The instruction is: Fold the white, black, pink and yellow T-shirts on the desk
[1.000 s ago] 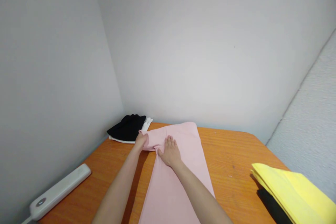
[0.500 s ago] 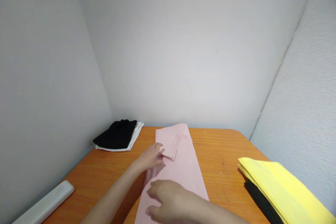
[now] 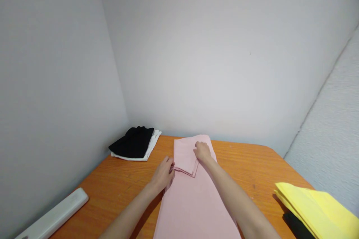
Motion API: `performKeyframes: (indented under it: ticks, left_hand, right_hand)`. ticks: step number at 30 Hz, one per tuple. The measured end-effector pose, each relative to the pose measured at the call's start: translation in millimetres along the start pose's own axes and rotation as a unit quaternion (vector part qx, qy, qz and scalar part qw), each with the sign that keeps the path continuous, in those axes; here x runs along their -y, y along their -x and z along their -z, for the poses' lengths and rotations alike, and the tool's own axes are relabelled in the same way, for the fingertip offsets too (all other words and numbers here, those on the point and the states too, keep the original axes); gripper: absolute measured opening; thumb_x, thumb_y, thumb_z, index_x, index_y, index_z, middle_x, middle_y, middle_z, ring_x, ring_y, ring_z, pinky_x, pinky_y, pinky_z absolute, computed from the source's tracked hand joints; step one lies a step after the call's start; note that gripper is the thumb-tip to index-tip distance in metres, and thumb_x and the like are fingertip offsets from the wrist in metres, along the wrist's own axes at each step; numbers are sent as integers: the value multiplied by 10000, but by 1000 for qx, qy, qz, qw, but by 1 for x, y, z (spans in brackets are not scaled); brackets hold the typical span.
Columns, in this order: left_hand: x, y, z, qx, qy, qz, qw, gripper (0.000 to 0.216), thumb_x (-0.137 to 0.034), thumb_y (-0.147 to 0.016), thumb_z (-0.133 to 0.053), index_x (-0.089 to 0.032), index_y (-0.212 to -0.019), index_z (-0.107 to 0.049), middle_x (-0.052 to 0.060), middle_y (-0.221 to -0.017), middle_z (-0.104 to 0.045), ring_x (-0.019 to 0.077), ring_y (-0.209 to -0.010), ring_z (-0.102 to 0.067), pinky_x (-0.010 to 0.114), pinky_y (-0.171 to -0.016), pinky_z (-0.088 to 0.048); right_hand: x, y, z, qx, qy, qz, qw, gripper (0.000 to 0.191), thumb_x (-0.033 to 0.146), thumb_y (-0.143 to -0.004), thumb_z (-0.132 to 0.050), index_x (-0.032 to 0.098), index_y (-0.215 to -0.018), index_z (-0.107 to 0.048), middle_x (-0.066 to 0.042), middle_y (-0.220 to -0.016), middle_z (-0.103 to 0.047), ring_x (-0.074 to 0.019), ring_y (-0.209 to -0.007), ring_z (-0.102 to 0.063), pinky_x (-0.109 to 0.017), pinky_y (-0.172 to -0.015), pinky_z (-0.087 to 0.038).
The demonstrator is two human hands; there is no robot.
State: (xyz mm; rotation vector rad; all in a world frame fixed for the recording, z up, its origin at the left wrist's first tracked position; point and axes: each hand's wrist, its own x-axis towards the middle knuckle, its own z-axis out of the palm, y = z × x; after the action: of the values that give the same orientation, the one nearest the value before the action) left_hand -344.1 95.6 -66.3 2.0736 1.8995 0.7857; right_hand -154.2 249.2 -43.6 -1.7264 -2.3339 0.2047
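A pink garment (image 3: pixel 193 205), folded long and narrow, lies down the middle of the table. Near its far end a sleeve-like flap (image 3: pixel 183 155) is folded across it, with layered hems along the lower edge. At the flap's near left corner, my left hand (image 3: pixel 163 173) is closed, thumb and fingers pinching the cloth. My right hand (image 3: pixel 202 151) rests on the flap's right edge, fingers bent and a gap showing between index finger and thumb. Whether any cloth is caught under its other fingers is hidden.
On the wooden table (image 3: pixel 126 183), a black folded cloth (image 3: pixel 134 142) lies over a white cloth (image 3: pixel 153 143) at the back left. A long white object (image 3: pixel 56 213) lies front left. Yellow folded cloth (image 3: pixel 319 209) covers a black one (image 3: pixel 297 226) front right. Walls enclose the table.
My right hand has reached forward from above the near part of the garment to the flap's right edge. My left hand has closed on the flap's corner. The view has shifted slightly left.
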Motion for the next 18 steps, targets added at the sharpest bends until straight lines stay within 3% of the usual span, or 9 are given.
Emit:
performKeyframes:
  ticks: [4, 7, 11, 15, 18]
  left_hand:
    - [11, -1, 2, -2, 15, 7, 1000, 60, -130, -814, -517, -187, -831, -526, 39, -913, -556, 168, -861, -551, 255, -749, -428]
    - [11, -2, 1, 3, -11, 6, 1000, 79, -119, -810, -513, -190, -841, -528, 40, -934, -559, 162, -828, -557, 249, -710, -423]
    - [0, 0, 2, 10, -132, -35, 991, 98, -165, -880, -461, -203, -877, -551, 55, -961, -557, 190, -834, -568, 281, -699, -420]
    - [-10, 6, 5, 64, -241, -82, 965, 191, -102, -881, -425, -194, -902, -591, 80, -971, -576, 229, -864, -576, 328, -739, -437]
    - [-13, 11, 6, 87, -268, -84, 956, 249, -45, -864, -406, -165, -947, -609, 109, -1007, -588, 248, -910, -577, 352, -779, -450]
  right_hand:
    - [-3, -22, -3, 23, 32, 12, 999, 357, 105, -820, -472, 131, -1120, -664, -188, -1097, -663, -297, -1094, -580, -381, -885, -429]
    - [14, -30, -10, 29, 44, 63, 997, 387, 134, -853, -454, 106, -1200, -622, -217, -1221, -598, -314, -1200, -504, -423, -972, -374]
    - [42, -22, -40, 64, 32, 162, 984, 484, 368, -961, -376, 208, -1412, -447, -94, -1483, -394, -253, -1373, -311, -390, -1101, -245]
    - [45, -10, -70, 79, 31, 168, 982, 659, 577, -967, -230, 227, -1526, -207, -56, -1585, -130, -316, -1445, -58, -522, -1136, -102]
    - [37, -9, -80, 54, 28, 173, 983, 673, 611, -961, -180, 257, -1533, -157, -28, -1590, -79, -294, -1450, 4, -521, -1144, -36]
